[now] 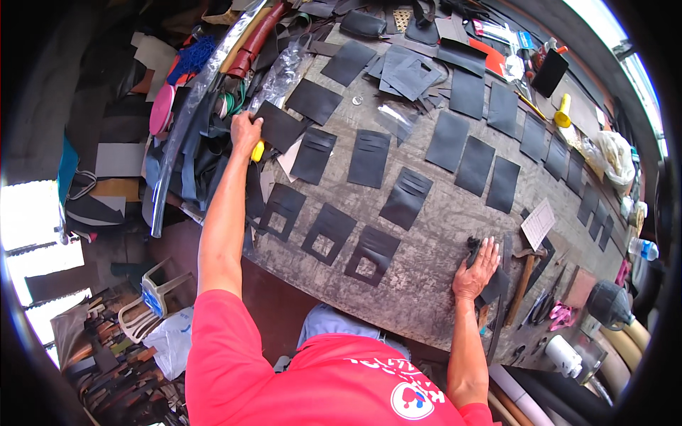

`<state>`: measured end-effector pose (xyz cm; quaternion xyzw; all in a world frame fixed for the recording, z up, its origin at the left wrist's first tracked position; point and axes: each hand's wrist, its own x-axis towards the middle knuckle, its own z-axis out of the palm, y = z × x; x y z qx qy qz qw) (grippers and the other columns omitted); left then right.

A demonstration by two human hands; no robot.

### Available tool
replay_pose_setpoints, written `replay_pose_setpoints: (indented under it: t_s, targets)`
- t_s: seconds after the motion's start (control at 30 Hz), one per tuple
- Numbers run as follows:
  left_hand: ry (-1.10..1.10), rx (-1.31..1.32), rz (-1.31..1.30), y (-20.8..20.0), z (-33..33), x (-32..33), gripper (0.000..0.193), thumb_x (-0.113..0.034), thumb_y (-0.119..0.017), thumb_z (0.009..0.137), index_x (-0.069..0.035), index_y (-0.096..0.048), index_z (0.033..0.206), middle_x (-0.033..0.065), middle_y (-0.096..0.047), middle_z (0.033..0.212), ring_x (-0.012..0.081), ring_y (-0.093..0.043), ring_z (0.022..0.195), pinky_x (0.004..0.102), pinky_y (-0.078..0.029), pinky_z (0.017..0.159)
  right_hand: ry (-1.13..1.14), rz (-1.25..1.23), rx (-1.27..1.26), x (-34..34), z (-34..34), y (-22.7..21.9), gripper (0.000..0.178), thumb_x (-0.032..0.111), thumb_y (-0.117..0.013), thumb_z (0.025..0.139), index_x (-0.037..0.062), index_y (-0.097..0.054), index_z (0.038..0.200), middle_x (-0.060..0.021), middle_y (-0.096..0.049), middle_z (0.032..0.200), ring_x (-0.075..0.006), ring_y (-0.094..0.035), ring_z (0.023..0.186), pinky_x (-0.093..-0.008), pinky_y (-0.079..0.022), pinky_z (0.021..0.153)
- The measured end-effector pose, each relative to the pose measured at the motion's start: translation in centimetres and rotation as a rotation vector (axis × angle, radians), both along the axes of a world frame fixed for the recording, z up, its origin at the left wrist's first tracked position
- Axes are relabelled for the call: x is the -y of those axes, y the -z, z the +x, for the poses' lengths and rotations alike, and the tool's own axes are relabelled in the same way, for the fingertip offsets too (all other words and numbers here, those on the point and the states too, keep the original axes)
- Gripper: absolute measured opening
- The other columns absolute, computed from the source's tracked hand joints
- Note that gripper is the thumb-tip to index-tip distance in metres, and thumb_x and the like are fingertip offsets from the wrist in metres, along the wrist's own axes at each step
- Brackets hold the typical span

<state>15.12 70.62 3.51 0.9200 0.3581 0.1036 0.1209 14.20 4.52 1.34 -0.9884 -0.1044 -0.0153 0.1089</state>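
Black leather panel [279,126] is pinched at its near-left corner by the left hand [245,130], at the table's [433,234] far-left edge; a yellow tool [257,150] shows under that hand. Panel long axis runs diagonally, pointing away-right toward the other cut pieces. Right hand [476,270] is laid flat, fingers spread, on a dark strip [494,284] near the table's right end, beside a hammer [524,273]. Nothing is gripped by it.
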Motion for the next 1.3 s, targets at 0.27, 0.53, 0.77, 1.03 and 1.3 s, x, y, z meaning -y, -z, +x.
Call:
replay_pose_setpoints:
  t_s: [0.27,0.53,0.77,1.03,1.3]
  targets:
    - [0.153,0.449,0.167,-5.7,1.9,0.5,0.026,-0.010,-0.057,0.099,0.001,-0.066,0.120,0.0152,-0.071,0.102,0.0208,-0.070,0.083,0.0306,-0.056,0.063,0.010,0.017,-0.007,0.0,0.1,-0.2,0.088,0.010,-0.070,0.074,0.0049,-0.034,0.154,-0.0113,-0.032,0.162,-0.0337,-0.023,0.152,-0.0498,-0.017,0.125]
    - [0.038,0.448,-0.871,-2.3,8.7,3.7,0.041,-0.008,-0.070,0.090,0.004,-0.060,0.128,0.0153,-0.068,0.117,0.0233,-0.068,0.098,0.0346,-0.056,0.084,0.017,0.022,0.005,0.3,0.1,0.2,0.088,0.010,-0.069,0.073,0.0042,-0.034,0.154,-0.0117,-0.033,0.162,-0.0347,-0.025,0.151,-0.0505,-0.016,0.125]
    - [0.016,-0.136,-0.131,3.6,11.2,3.5,0.065,-0.031,-0.088,0.072,0.002,-0.064,0.122,0.0254,-0.066,0.121,0.0375,-0.063,0.116,0.0428,-0.049,0.100,0.019,0.030,-0.002,0.2,0.2,0.0,0.087,0.010,-0.067,0.073,0.0037,-0.036,0.153,-0.0131,-0.034,0.161,-0.0349,-0.026,0.151,-0.0501,-0.016,0.125]
    - [0.140,0.024,-0.336,0.4,12.8,2.4,0.041,-0.018,-0.084,0.074,0.004,-0.072,0.107,0.0221,-0.074,0.099,0.0305,-0.073,0.094,0.0394,-0.054,0.085,0.030,0.044,-0.024,-0.1,0.4,-0.4,0.090,0.009,-0.068,0.069,0.0035,-0.036,0.153,-0.0138,-0.035,0.160,-0.0350,-0.026,0.151,-0.0502,-0.017,0.125]
    - [0.485,0.005,-0.396,-8.2,18.8,4.0,0.030,-0.003,-0.065,0.086,0.002,-0.069,0.115,0.0148,-0.074,0.099,0.0221,-0.069,0.093,0.0341,-0.051,0.087,0.030,0.058,-0.023,0.0,0.5,-0.3,0.091,0.008,-0.068,0.067,0.0040,-0.036,0.153,-0.0138,-0.036,0.160,-0.0359,-0.026,0.151,-0.0509,-0.017,0.125]
